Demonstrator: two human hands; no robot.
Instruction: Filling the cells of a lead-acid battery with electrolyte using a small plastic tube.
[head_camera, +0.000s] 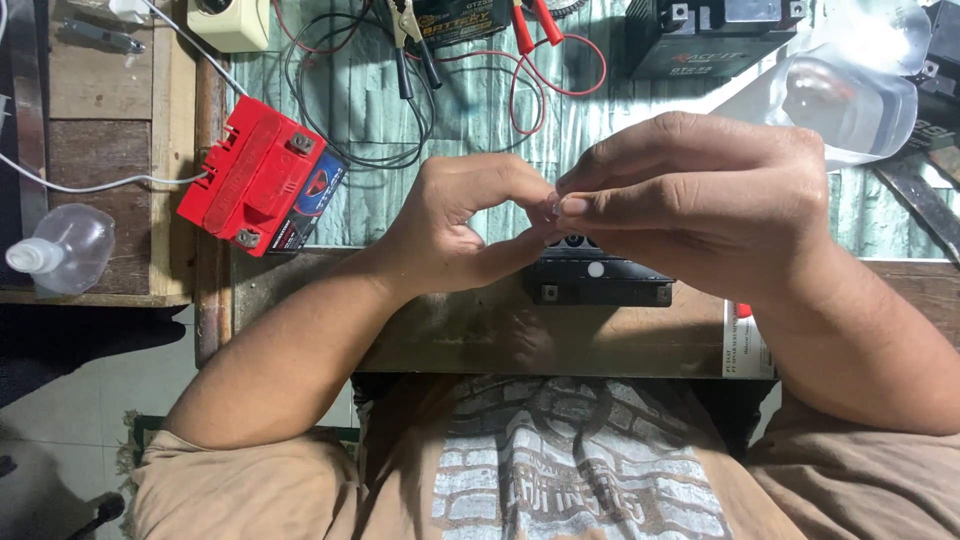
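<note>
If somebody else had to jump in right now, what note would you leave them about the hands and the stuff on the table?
Left hand and right hand: fingertips pinched together over the black battery at the table's near edge; something tiny sits between them, too small to identify.
Red battery lies to the left, untouched.
Red and black clamp leads lie at the back, attached to nothing visible.
Clear plastic bottle lies back right.
Done or left: cannot tell from this view.

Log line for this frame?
left hand | right hand | fingertips pinched together on tiny item, unclear | above black battery | red battery left
</note>
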